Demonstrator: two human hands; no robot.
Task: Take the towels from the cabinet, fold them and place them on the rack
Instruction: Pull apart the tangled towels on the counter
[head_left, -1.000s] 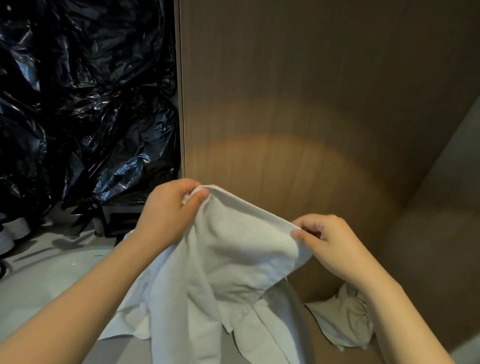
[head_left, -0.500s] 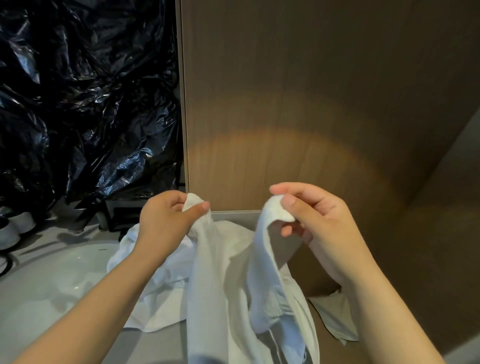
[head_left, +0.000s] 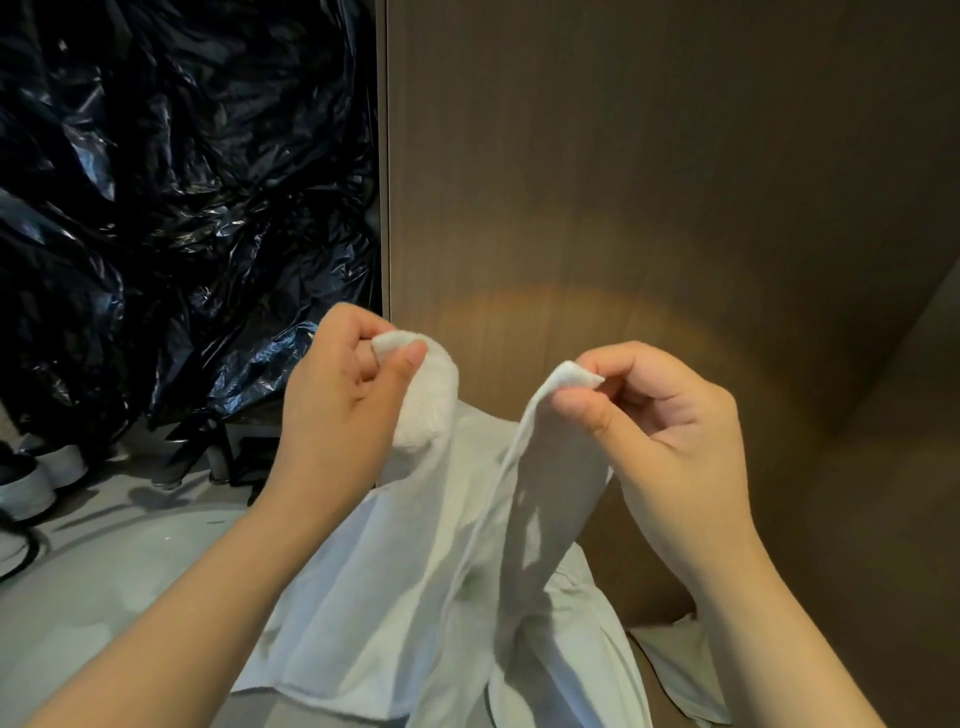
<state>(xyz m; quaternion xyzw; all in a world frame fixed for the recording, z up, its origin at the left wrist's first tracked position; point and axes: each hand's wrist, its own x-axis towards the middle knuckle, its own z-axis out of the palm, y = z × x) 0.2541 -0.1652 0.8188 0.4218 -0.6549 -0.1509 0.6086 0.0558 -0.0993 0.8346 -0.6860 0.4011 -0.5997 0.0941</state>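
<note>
Head camera looks down on both hands raised side by side in front of a brown wooden panel (head_left: 623, 182). The left hand (head_left: 343, 400) has its fingers curled in and pinches one bunched corner of a white towel (head_left: 441, 597) between thumb and forefinger, the cloth rolling over the side of that hand. The right hand (head_left: 660, 415), level with it and just beside it, pinches another corner of the same towel between its thumb and bent fingers, the tip of the cloth poking up past the fingertips. From the two corners the towel hangs down between the hands in loose folds, and its lower part spreads out beneath both forearms over a grey desk (head_left: 291, 716). A second towel (head_left: 680, 670) lies crumpled below the right forearm, against the foot of the panel. A white basin (head_left: 130, 571) sits under the left forearm. Beyond the left hand, on its outer side, a crinkled black plastic sheet (head_left: 182, 208) hangs.
</note>
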